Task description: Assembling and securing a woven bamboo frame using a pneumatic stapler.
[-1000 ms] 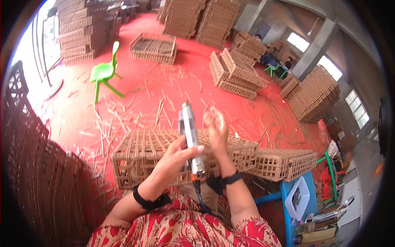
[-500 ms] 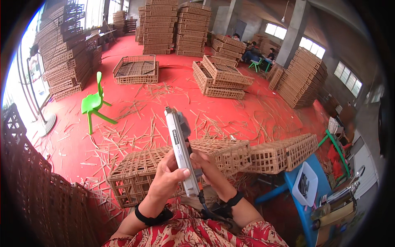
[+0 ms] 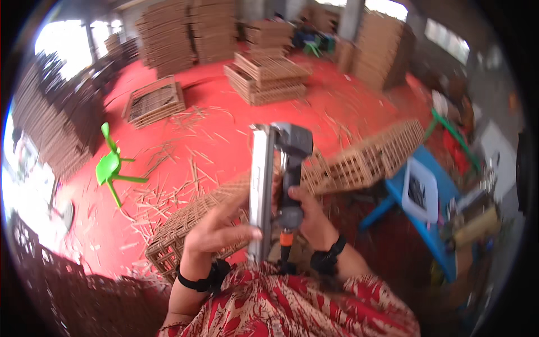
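In front of me, near the middle of the view, I hold an air stapler (image 3: 262, 185) with a long silver magazine and a dark body. Its dark head points away from me, and an orange hose fitting shows at the near end. My left hand (image 3: 222, 231) is closed along the magazine's left side, thumb laid across it. My right hand (image 3: 310, 218) is wrapped round the dark handle on the other side; some of its fingers are hidden behind it. Beneath the tool lies a woven rattan frame (image 3: 188, 224), partly covered by my hands and the stapler.
Another woven piece (image 3: 368, 160) lies to the right, beside a blue stool (image 3: 393, 194) holding a white bin (image 3: 420, 191) of dark strips. A green chair (image 3: 109, 167) stands left on the red floor among cane scraps. Tall stacks of woven frames (image 3: 165, 36) rise behind; people sit far back.
The stapler has turned in my hands, so its dark body and handle now show more. My view has shifted and tilted, and the picture is blurrier. Both hands still hold the tool.
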A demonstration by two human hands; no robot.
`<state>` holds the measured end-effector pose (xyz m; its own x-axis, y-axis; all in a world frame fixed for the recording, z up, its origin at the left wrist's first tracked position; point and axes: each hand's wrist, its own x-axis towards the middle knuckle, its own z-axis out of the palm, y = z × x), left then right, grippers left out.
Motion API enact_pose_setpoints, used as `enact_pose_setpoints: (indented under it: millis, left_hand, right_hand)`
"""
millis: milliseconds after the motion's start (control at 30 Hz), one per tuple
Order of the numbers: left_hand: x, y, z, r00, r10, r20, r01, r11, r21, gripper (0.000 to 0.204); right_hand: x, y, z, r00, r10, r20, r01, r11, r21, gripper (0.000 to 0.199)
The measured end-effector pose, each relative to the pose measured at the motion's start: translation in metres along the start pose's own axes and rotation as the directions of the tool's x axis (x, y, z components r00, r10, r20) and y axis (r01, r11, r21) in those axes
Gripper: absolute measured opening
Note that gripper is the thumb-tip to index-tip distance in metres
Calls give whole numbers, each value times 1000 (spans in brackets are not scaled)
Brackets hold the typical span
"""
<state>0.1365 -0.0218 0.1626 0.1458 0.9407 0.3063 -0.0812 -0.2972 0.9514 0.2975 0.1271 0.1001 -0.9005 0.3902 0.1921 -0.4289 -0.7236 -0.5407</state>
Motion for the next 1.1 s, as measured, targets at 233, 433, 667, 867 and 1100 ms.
enact_pose_setpoints:
  millis: [233,433,667,867,1100]
  left_hand:
    - [-2,-9,-9,986,91,-142,2,834,552,57]
    - [-26,-26,-15,891,-75,-447,221,933,285,45]
    - [-56,-41,-30,851,-138,-508,243,959,146,43]
    - [-77,-38,-45,794,-117,-596,298,931,213,42]
    - [-85,-31,-40,702,-99,-705,408,867,285,35]
  right_hand:
    - [-77,-35,-31,852,-446,-274,430,895,-119,44]
    - [-185,-80,-23,564,-740,-366,537,665,-519,44]
    - [-258,-73,-47,268,-800,-537,314,599,-737,37]
    - [-292,-55,-99,278,-717,-639,569,659,-492,23]
    - [-297,-85,-102,240,-963,-124,-259,59,-964,26]
